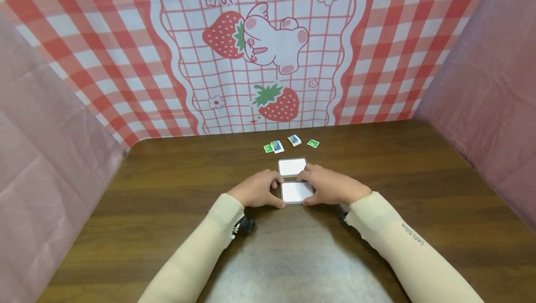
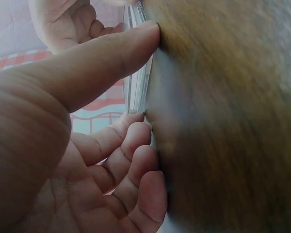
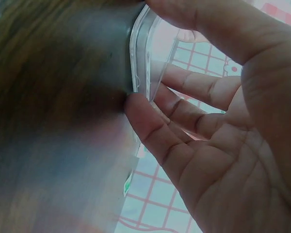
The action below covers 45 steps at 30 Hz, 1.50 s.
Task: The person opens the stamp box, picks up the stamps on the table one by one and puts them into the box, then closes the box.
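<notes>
A flat rectangular case (image 1: 296, 192) with a white face and clear plastic edges lies on the table between both hands. My left hand (image 1: 260, 189) holds its left end, with the thumb at the near corner and the other fingers curled at the far side. At the opposite end my right hand (image 1: 332, 185) grips it between thumb and fingers. In the right wrist view the clear, layered edge (image 3: 141, 58) shows between thumb and fingertips. A similar white rectangular piece (image 1: 291, 167) lies just beyond, with right fingers close to its near right corner.
Behind these, small picture cards lie on the wooden table (image 1: 180, 168): a green card (image 1: 268, 148) partly under a blue one (image 1: 277, 146), another blue card (image 1: 294, 140), and a green card (image 1: 313, 144). A strawberry-print cloth (image 1: 276, 61) hangs at the back, pink cloth at both sides.
</notes>
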### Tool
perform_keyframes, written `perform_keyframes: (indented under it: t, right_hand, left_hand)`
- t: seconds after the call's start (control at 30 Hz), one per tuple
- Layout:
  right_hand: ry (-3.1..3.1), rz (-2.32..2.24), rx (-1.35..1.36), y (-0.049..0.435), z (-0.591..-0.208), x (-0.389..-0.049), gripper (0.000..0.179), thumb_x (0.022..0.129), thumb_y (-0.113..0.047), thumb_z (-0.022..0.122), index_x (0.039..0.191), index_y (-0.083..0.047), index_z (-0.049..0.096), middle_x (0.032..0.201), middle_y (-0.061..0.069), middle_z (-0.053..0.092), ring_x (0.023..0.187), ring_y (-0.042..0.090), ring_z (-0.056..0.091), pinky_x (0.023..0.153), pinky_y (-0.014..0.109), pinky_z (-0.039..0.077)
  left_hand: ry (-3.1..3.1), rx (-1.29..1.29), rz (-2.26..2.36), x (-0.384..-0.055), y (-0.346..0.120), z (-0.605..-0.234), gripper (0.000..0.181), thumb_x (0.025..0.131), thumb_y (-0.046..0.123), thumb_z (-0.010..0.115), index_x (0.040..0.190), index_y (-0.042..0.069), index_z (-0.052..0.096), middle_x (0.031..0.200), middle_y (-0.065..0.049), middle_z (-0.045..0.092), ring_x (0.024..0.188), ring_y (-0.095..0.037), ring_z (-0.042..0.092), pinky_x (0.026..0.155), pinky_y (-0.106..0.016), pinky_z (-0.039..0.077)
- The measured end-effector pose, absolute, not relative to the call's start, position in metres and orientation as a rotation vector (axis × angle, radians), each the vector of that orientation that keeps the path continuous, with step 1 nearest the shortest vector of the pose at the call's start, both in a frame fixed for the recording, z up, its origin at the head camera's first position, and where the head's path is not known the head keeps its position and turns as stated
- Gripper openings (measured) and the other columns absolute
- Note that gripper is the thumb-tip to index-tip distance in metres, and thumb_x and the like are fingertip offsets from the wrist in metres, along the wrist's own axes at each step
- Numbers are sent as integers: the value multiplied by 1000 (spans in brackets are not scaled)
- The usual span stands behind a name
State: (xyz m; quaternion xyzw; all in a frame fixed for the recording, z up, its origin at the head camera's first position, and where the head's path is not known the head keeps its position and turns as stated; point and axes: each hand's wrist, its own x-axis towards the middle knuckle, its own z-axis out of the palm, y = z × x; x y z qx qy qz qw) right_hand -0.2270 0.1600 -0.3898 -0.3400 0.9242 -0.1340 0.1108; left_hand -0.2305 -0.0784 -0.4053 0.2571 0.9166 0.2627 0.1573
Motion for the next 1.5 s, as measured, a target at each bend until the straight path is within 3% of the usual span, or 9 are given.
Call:
perform_keyframes:
  t: [0.5,1.13,1.5]
  right_hand:
    - [2742,-398,-1062,159,-388,-229,52,83,-29,88,120,-1,67,118,10,62,96,17,58,81,35,52]
    - [2707,-445,-1089,164,-390,-230,51,85,-27,87,122,-1,64,125,11,60,101,17,57,83,35,52]
    - [2699,-435,-1080,163,-389,-230,50,85,-28,87,122,-3,64,120,9,60,97,16,55,81,34,51]
  left_hand:
    - [2620,745,758,-231,-79,-407,55,82,32,89,123,8,62,105,-3,58,97,-17,55,91,-35,46]
    - [2582,784,778,-235,-82,-409,50,84,30,88,120,10,60,104,-3,56,97,-17,53,91,-34,45]
    - [2566,828,785,-236,-85,-408,43,87,26,86,116,11,59,102,-3,56,94,-18,52,87,-35,44]
